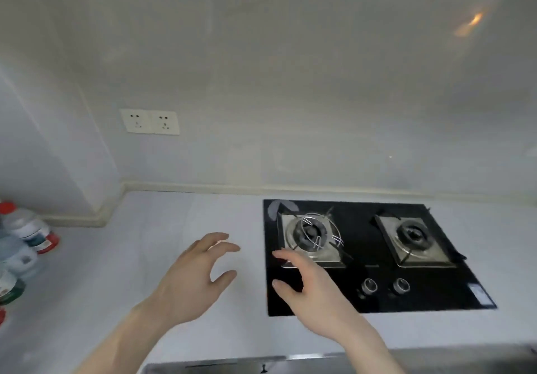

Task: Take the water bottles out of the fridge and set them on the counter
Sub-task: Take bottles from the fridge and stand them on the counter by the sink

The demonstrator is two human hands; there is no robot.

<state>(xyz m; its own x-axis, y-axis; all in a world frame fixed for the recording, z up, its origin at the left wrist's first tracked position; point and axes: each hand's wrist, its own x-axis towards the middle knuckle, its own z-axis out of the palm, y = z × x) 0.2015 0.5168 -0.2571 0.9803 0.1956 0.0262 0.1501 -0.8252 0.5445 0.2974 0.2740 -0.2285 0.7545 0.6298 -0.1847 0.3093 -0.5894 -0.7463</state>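
Note:
Several water bottles (pixel 27 232) with red caps and red-and-green labels stand on the pale counter (pixel 122 272) at the far left edge of the view, partly cut off. My left hand (pixel 191 277) hovers over the middle of the counter, fingers loosely spread, holding nothing. My right hand (pixel 308 289) hangs above the left edge of the black gas hob, also empty with relaxed fingers. Both hands are well to the right of the bottles. No fridge is in view.
A black two-burner gas hob (pixel 436 295) with two knobs is set into the counter on the right. A double wall socket (pixel 150 122) sits on the grey wall behind. A metal edge (pixel 232 365) runs along the counter's front.

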